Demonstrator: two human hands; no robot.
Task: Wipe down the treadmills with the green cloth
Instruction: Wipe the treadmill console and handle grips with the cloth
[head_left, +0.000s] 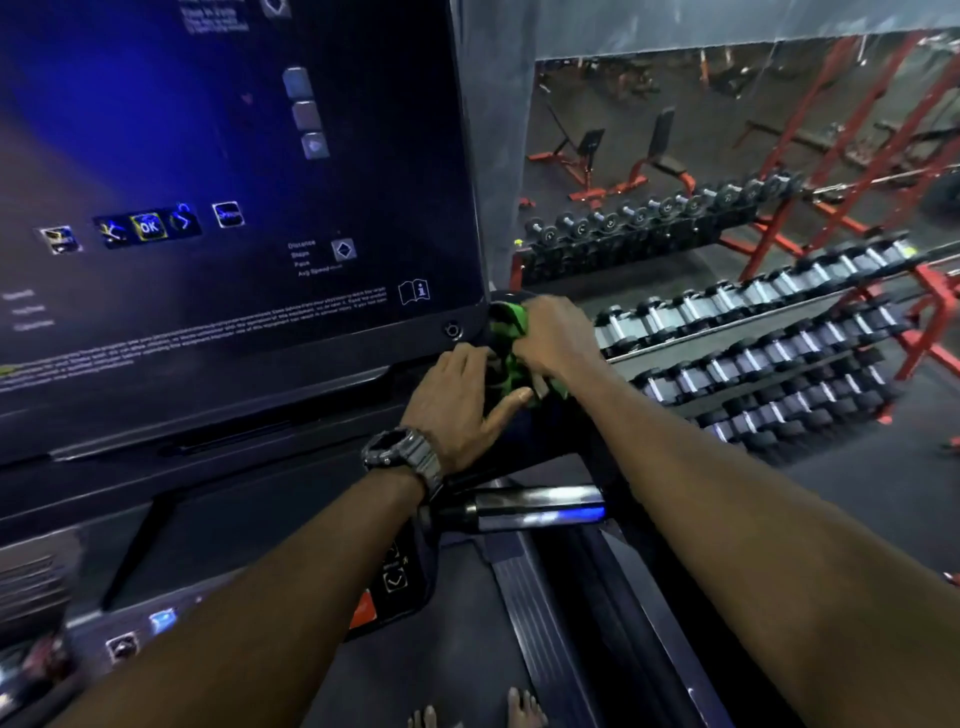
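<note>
Both hands bunch a crumpled green cloth (511, 348) beside the large dark treadmill console screen's (234, 182) lower right corner.

Right hand (553, 338) grips it above; left hand (460, 400) pinches below. Open floor lies right. "OK" reads far left.

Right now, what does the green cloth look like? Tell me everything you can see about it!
The green cloth is bright green with dark patches, soft and crumpled into a bunch. It sits by the bottom right corner of the treadmill's screen, against the dark frame there. Both hands are on it: the right hand grips it from above, and the left hand, with a wristwatch on that wrist, holds it from below. Most of it is hidden between them.
</note>
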